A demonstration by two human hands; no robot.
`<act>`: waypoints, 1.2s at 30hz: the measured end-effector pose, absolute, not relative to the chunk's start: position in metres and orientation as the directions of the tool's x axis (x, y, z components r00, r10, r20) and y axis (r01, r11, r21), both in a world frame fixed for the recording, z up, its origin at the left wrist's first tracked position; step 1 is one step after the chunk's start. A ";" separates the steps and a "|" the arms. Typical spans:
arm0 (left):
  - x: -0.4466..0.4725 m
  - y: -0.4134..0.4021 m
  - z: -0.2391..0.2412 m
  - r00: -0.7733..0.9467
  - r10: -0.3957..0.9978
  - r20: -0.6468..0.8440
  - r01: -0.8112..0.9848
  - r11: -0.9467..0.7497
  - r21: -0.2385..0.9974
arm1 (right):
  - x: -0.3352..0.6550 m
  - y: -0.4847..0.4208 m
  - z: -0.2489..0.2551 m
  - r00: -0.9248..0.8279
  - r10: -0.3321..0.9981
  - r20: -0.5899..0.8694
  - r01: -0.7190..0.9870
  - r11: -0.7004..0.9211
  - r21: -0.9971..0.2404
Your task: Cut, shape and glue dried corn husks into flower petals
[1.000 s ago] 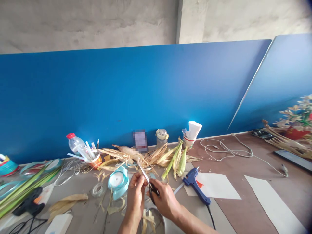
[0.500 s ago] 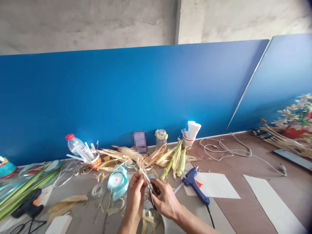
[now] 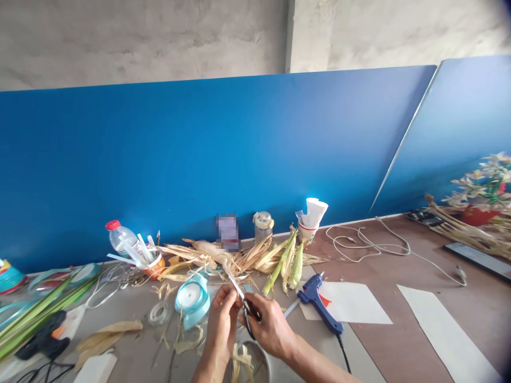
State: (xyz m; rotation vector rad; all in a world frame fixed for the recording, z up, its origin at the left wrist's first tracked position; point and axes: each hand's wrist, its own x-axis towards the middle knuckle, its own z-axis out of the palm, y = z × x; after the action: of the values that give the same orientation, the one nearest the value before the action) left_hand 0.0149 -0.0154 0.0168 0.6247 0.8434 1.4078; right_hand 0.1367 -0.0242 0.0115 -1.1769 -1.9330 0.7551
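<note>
My right hand point(image 3: 271, 325) is closed around the black handles of a pair of scissors point(image 3: 236, 283), whose metal blades point up and away to the left. Beside it, my left hand point(image 3: 221, 316) pinches a thin pale piece of corn husk point(image 3: 227, 267) close to the blades; the fingers partly hide it. Just beyond both hands lies a heap of dry corn husks point(image 3: 251, 259), with greener husks point(image 3: 296, 268) at its right end. Below my wrists is a round dish point(image 3: 263, 361) with pale husk strips point(image 3: 241, 363) in it.
A blue glue gun point(image 3: 321, 304) lies right of my hands on white paper point(image 3: 359, 303). To the left are a turquoise ribbon roll point(image 3: 194, 298), clear tape point(image 3: 158, 313) and a cup of white sticks point(image 3: 155, 266). A jar point(image 3: 263, 226) stands by the blue partition point(image 3: 239, 149).
The scissor blades seem slightly more closed together near my left fingertips. Both hands stay in almost the same place, and the view shifts very slightly.
</note>
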 end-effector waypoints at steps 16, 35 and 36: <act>0.009 -0.008 0.012 -0.193 0.969 -0.152 -0.616 0.001 0.788 | 0.142 -0.021 0.006 -0.221 0.942 0.253 0.340 0.317 -0.885; 0.007 -0.012 0.019 -0.089 0.995 -0.040 -0.706 -0.034 0.708 | 0.140 -0.022 0.003 -0.204 0.952 0.227 0.068 0.245 -0.967; 0.007 -0.012 0.020 -0.078 0.996 -0.035 -0.711 -0.031 0.702 | 0.140 -0.022 0.002 -0.206 0.952 0.226 0.068 0.244 -0.967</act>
State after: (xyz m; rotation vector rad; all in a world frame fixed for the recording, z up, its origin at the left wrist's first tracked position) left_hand 0.0067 -0.0122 0.0198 0.5632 0.6628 1.5426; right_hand 0.1400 -0.0216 0.0019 -0.9939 -1.5261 1.1225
